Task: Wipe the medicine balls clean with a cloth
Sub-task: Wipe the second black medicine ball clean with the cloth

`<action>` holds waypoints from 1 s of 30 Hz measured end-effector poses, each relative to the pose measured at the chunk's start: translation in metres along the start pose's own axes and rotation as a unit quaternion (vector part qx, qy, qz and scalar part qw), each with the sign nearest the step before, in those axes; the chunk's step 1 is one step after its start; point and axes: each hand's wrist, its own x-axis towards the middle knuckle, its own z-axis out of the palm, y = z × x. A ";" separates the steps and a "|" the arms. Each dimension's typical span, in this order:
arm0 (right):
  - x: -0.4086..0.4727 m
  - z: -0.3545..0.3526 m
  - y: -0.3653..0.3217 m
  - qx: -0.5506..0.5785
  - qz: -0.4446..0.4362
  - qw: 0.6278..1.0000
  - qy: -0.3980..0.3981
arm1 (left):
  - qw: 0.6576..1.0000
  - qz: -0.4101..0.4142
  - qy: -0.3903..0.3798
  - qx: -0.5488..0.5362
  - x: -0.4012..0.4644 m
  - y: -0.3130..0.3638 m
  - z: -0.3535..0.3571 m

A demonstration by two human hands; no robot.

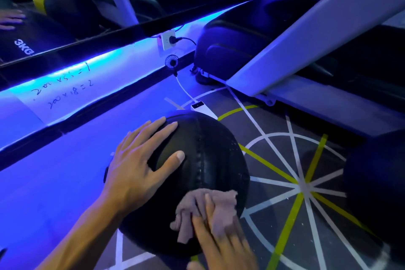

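At the upper left of the frame a wall mirror (65,17) reflects a dark ball marked "3KG" and a hand laid on it. Below the mirror a blue light strip (72,68) glows along the wall base, above some handwritten sums. In the lower left, the left hand (135,160) lies flat with fingers spread on the upper left side of a black medicine ball (210,149), which sits on the floor at the lower centre of the frame, a stitched seam running down its top. Just above the ball a small black fan (172,61) leans at the wall under a wall socket (167,39), and a white cable leads from it to a white power bank (200,107) by the ball's far edge. At the ball's near side, lower centre, the right hand (221,237) presses a brownish cloth (210,208) onto it with straight fingers; the hand is motion-blurred. To the right the floor markings (302,184) radiate in white and yellow-green, and a treadmill (252,35) fills the upper right.
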 end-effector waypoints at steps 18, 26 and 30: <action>0.031 -0.024 0.011 -0.024 -0.089 0.994 0.053 | 0.993 -0.030 0.044 -0.101 -0.042 -0.048 -0.024; 0.062 -0.045 -0.005 0.113 -0.016 0.993 0.026 | 0.992 -0.031 0.051 -0.109 -0.052 -0.053 -0.026; 0.039 -0.033 -0.008 -0.038 -0.125 0.991 0.034 | 0.988 -0.038 0.055 -0.140 -0.048 -0.055 -0.037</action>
